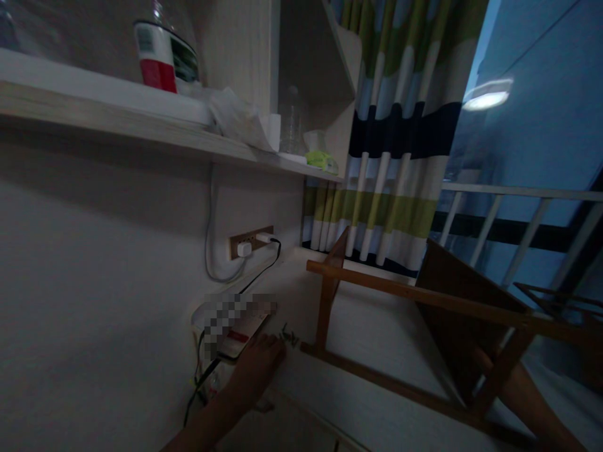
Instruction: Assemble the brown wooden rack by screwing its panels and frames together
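My left hand (pixel 262 359) rests on the white surface, its fingers bent and pressed together. Beside the fingertips lies a small pile of dark, thin pieces that look like screws (pixel 288 338); whether any is between the fingers is hidden. A brown wooden rack (pixel 377 282), made of rails and panels, stands tilted on the right. My right hand (pixel 481 359) reaches behind its near post, against the dark panel (pixel 455 326). The fingers seem wrapped on the rack, mostly out of sight. Just left of my left hand is a flat booklet-like item (pixel 245 329), partly blurred out.
A power strip (pixel 252 242) with plugs and a black cable (pixel 264 267) is on the wall. Above runs a shelf (pixel 155 125) with a cut-open can (pixel 162 59), plastic wrapping and a clear bottle (pixel 292 122). Striped curtains (pixel 396 157) and a railing (pixel 518 191) stand behind the rack.
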Demonstrator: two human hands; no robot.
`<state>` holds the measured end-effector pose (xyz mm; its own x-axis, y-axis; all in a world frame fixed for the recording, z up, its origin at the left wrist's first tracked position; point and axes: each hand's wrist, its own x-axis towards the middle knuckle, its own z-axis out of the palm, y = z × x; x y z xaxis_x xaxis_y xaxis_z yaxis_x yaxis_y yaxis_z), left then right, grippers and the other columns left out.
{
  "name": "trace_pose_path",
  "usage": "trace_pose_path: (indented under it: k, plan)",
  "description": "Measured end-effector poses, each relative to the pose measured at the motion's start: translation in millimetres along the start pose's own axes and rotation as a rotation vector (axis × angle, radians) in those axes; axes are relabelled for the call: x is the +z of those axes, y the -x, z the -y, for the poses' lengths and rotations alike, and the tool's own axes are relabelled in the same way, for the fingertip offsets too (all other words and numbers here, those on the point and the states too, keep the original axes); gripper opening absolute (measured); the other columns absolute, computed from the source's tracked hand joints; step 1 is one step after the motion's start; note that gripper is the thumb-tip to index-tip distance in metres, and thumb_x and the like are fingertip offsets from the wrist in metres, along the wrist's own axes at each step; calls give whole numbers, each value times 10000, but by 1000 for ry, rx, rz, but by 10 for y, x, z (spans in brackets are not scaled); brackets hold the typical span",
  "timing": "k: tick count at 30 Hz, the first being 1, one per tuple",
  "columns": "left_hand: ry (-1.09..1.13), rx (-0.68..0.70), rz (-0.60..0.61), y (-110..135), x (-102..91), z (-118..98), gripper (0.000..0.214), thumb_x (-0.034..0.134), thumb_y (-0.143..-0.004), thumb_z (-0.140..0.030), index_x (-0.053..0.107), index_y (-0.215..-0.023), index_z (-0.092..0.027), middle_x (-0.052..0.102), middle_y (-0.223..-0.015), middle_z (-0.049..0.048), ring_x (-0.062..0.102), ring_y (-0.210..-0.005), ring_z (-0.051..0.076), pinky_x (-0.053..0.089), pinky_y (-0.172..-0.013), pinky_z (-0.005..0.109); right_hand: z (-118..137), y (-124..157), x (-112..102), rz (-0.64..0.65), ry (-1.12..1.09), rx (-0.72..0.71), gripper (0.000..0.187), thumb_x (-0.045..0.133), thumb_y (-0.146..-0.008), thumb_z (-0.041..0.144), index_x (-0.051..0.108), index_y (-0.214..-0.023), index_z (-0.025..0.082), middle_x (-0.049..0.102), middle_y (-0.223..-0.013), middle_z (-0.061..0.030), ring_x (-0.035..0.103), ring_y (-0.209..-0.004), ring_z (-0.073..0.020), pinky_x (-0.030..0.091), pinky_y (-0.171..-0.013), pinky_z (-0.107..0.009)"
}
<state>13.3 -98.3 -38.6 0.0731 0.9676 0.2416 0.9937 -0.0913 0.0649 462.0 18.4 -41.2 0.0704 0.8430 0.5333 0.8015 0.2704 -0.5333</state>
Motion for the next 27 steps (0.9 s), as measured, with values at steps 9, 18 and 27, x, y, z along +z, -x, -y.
trace_pose_path:
  k: [9,18,27]
  plan:
    - [110,56,-90,64,101,57,200,374,-824,-130,570,-805,-160,596,-853,76,529,-802,191,385,-754,331,-104,-6,13,27,3,17,375,432,-649,500,578,-787,185,663,-814,-122,611,-827,-301,517,-674,-347]
    - [865,157,-201,159,-239,-870,102,456,-804,-245,523,-739,-203,559,-762,4,525,-722,127,417,-683,231,115,36,-30,94,-79,8,408,390,-732,477,570,-925,167,645,-948,-104,570,-949,-273,470,-791,-336]
    - [2211,-163,210,-771,6,-1890,213,669,-671,-296,559,-753,-133,589,-718,17,609,-754,147,465,-811,305,254,26,-120,131,-153,-29,365,402,-745,477,600,-855,191,666,-824,-76,562,-948,-300,474,-773,-373]
